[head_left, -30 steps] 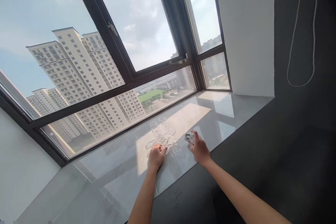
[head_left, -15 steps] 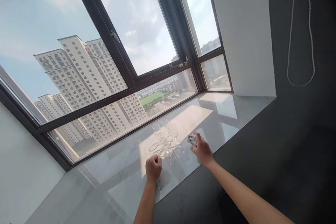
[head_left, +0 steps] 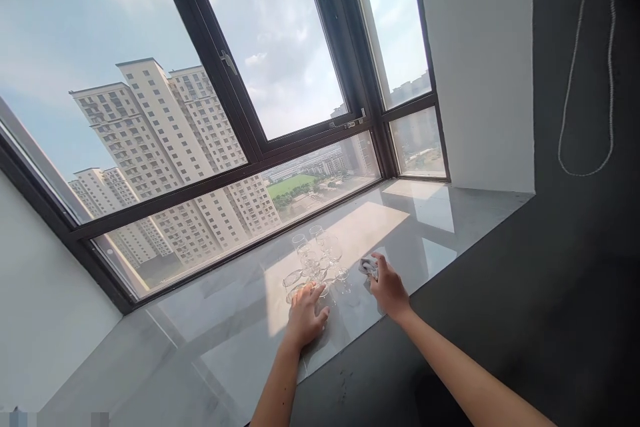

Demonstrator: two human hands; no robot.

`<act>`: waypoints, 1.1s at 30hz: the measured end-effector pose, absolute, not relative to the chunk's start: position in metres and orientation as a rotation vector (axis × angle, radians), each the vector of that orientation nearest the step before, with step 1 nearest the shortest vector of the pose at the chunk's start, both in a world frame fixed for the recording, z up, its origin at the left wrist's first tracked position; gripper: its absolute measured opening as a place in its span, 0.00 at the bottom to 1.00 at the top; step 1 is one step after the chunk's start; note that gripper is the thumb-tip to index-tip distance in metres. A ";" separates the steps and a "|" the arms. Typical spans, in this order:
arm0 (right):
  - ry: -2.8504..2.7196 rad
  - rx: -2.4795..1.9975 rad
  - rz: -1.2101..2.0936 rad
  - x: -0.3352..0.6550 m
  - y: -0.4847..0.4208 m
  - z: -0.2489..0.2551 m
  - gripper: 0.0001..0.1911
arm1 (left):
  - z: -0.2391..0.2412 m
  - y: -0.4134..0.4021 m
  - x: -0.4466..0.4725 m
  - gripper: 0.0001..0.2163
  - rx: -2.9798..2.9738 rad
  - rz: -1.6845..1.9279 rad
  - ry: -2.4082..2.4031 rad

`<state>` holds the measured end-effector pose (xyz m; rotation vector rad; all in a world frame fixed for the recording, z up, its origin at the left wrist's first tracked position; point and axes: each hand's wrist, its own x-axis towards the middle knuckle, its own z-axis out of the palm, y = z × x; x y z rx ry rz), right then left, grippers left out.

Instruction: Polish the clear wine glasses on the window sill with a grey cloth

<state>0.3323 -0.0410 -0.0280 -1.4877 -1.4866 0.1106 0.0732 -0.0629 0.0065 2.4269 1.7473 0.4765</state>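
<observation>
1. A glossy grey windowsill [head_left: 225,333], streaked with sunlight and reflections, runs beneath a dark-framed window [head_left: 270,53] facing tall buildings [head_left: 165,127].
2. On the right, a pale wall [head_left: 480,80] meets deep shadow, where a looped cord [head_left: 611,67] hangs.
3. The glasses [head_left: 320,260] are clear, clustered mid-sill, partly sunlit; their outlines overlap too much to count.
4. The left hand [head_left: 306,319], thumb and fingers apart, is at their near edge; contact is unclear.
5. The right hand's [head_left: 391,290] fingers clamp a crumpled grey-white cloth [head_left: 367,266] beside them.
</observation>
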 end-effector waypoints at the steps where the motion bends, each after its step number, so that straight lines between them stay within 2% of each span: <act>1: -1.486 -1.495 0.109 0.332 -0.041 -0.028 0.23 | 0.007 -0.064 0.074 0.27 2.424 0.484 1.755; 9: -1.488 -1.474 0.104 0.333 -0.041 -0.027 0.22 | 0.013 -0.075 0.079 0.19 2.442 0.635 1.740; 13: -1.490 -1.476 0.098 0.333 -0.041 -0.028 0.22 | 0.013 -0.076 0.078 0.11 2.527 0.848 1.687; 16: -1.492 -1.480 0.101 0.332 -0.040 -0.030 0.22 | 0.007 -0.075 0.077 0.15 2.558 0.966 1.681; 20: -1.483 -1.484 0.114 0.332 -0.040 -0.030 0.22 | -0.001 -0.076 0.081 0.18 2.586 0.946 1.613; 26: -1.492 -1.485 0.127 0.332 -0.042 -0.027 0.21 | 0.009 -0.079 0.088 0.08 2.625 0.926 1.653; 29: -1.494 -1.490 0.115 0.332 -0.042 -0.027 0.21 | 0.012 -0.076 0.089 0.16 2.577 0.904 1.724; 33: -1.504 -1.483 0.111 0.333 -0.041 -0.028 0.21 | 0.010 -0.070 0.089 0.25 2.461 0.650 1.753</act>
